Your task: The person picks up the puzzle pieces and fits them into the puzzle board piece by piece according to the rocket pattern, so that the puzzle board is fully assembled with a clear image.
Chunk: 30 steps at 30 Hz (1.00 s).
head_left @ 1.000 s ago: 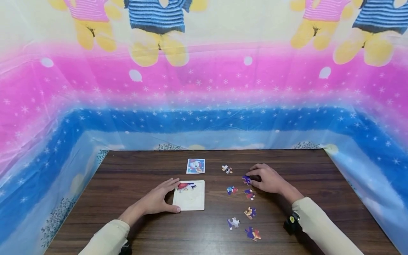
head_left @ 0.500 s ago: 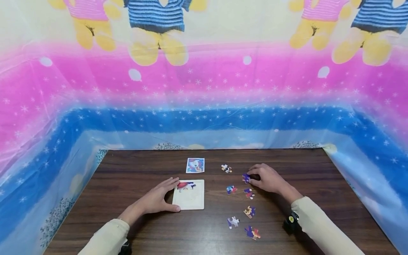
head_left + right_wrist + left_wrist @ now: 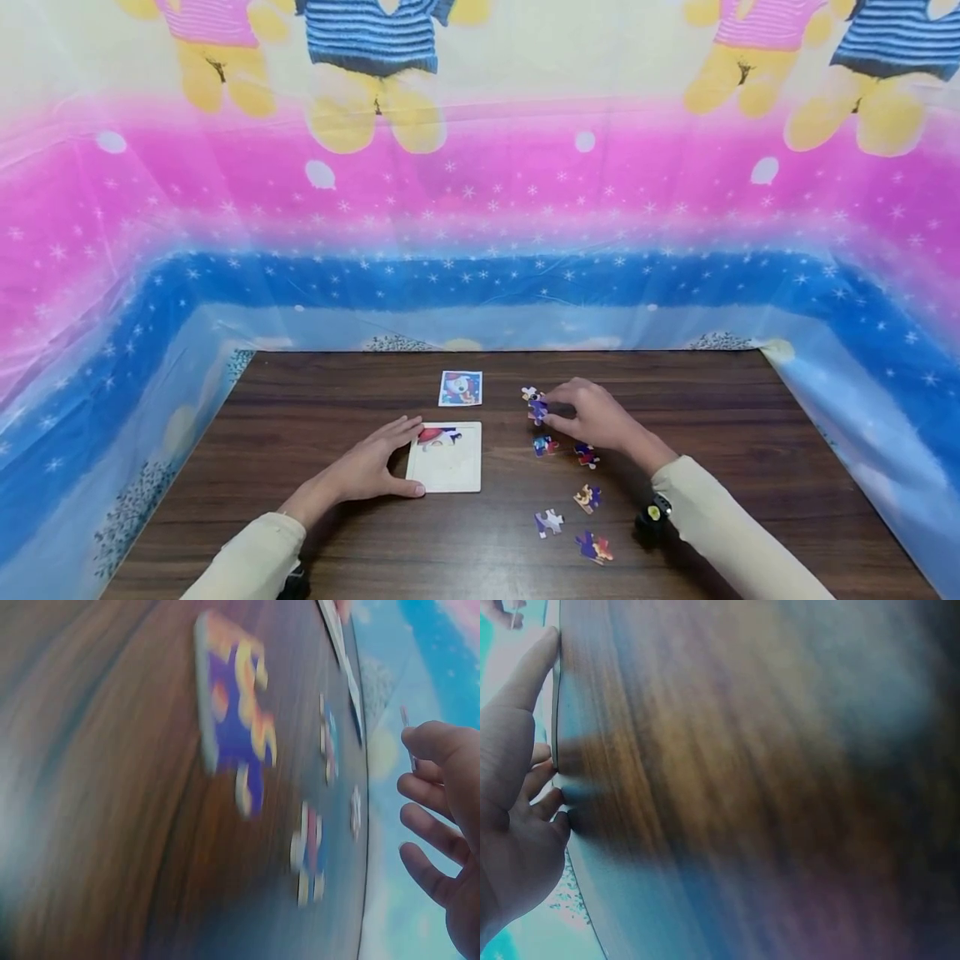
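A square puzzle tray (image 3: pixel 453 467) lies on the table with a red, white and purple part filling its upper left. My left hand (image 3: pixel 367 467) rests at its left side, fingers extended near the upper corner and thumb touching the lower one. To the right, my right hand (image 3: pixel 596 417) pinches a purple jigsaw piece (image 3: pixel 537 410) between thumb and fingertips. In the right wrist view, that piece (image 3: pixel 409 739) appears edge-on, off the table. Partly behind it in the head view is a white-and-orange piece (image 3: pixel 529 392). Just nearer lies a blue-and-red piece (image 3: pixel 545 446).
A small picture card (image 3: pixel 461 388) lies beyond the tray. More loose pieces lie at the right: a red-and-purple one (image 3: pixel 587 455), a yellow-and-purple one (image 3: pixel 588 498), a pale one (image 3: pixel 549 522) and a purple-and-orange one (image 3: pixel 594 547). A printed cloth (image 3: pixel 480 283) hangs behind the table.
My right hand has picked up the purple piece from the right and carried it leftward, close to the white-and-orange piece. My left hand and the tray have stayed in place.
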{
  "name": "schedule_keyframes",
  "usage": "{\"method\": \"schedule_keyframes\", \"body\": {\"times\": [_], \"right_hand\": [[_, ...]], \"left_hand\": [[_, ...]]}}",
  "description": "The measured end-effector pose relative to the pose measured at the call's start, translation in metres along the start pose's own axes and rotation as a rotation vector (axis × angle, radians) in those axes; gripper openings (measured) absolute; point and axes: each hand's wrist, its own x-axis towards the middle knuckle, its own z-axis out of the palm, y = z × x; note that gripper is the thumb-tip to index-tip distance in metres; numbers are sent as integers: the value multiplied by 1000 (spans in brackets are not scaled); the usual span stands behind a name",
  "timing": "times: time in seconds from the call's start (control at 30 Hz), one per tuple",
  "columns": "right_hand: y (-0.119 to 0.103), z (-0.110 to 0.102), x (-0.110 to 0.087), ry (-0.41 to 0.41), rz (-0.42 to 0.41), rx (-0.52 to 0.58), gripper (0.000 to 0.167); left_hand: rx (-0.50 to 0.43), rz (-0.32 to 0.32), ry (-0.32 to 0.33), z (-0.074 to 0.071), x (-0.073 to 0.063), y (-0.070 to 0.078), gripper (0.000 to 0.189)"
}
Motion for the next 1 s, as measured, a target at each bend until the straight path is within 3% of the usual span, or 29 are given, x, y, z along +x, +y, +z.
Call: {"method": "schedule_keyframes", "body": {"times": [0.6, 1.0], "right_hand": [[-56, 45, 44, -63, -142, 55, 31], [-73, 54, 57, -114, -120, 24, 29]], "left_hand": [[14, 0, -1, -1, -2, 0, 100], [1, -8, -10, 0, 0, -1, 100]]}}
